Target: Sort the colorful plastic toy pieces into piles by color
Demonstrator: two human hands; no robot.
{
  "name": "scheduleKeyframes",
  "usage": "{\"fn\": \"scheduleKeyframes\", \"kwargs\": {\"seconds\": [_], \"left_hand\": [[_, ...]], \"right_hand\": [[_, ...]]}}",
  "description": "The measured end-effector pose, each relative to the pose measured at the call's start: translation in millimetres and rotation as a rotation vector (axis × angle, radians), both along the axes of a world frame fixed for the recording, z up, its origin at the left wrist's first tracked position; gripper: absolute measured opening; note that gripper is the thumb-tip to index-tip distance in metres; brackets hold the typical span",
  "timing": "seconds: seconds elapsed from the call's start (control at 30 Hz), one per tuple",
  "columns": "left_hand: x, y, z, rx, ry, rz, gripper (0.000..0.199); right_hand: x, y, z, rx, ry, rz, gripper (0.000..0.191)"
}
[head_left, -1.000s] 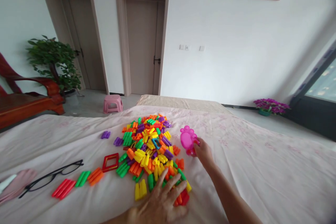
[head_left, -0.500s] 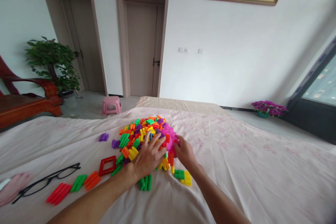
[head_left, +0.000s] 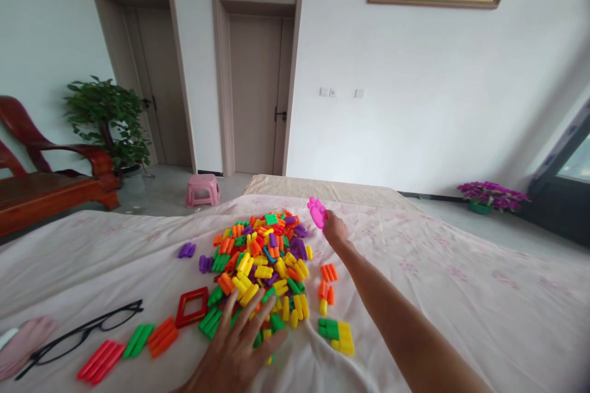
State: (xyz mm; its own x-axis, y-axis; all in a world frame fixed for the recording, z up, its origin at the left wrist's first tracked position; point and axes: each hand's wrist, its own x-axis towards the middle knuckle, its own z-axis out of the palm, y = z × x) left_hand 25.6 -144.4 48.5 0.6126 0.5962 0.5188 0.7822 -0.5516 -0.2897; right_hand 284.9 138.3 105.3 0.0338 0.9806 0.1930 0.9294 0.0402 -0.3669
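Note:
My right hand [head_left: 336, 230] is closed on one end of a bright pink, scalloped plastic piece [head_left: 317, 213], shaped rather like a paw, held up at the far right of the pile. Below and left of it lies a heap of plastic building blocks [head_left: 262, 258] in orange, yellow, green, purple and red. My left hand [head_left: 237, 341] is spread open at the heap's near edge, its fingertips over or against the front blocks; contact is hard to judge. Just left of the heap lies a red square frame [head_left: 192, 307].
Joined green and yellow blocks [head_left: 337, 336] lie right of the left hand, with orange blocks [head_left: 329, 272] behind them. At left are black-framed glasses [head_left: 85, 334], red blocks [head_left: 101, 361] and a pink cloth item [head_left: 27, 344]. A pink stool [head_left: 203, 190] stands beyond the cloth-covered surface [head_left: 442, 319].
My right hand has lifted the pink piece off the heap, moving away and to the right. My left hand has drawn back toward me, uncovering the blocks in the middle.

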Motion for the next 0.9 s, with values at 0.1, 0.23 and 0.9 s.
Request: {"fn": "scheduleKeyframes", "kwargs": {"seconds": [0.1, 0.23, 0.9], "left_hand": [[-12.7, 9.2, -9.6, 0.004, 0.02, 0.091, 0.075], [-31.4, 40.6, -4.0, 0.041, -0.028, 0.146, 0.055], [-112.5, 87.5, 13.6, -0.321, -0.702, 0.984, 0.06]], "right_hand": [[-19.0, 5.7, -7.4, -0.02, -0.006, 0.06, 0.038], [-39.3, -7.5, -15.2, 0.007, -0.063, 0.219, 0.036], [50.8, -133.7, -17.6, 0.005, -0.177, 0.043, 0.038]]}}
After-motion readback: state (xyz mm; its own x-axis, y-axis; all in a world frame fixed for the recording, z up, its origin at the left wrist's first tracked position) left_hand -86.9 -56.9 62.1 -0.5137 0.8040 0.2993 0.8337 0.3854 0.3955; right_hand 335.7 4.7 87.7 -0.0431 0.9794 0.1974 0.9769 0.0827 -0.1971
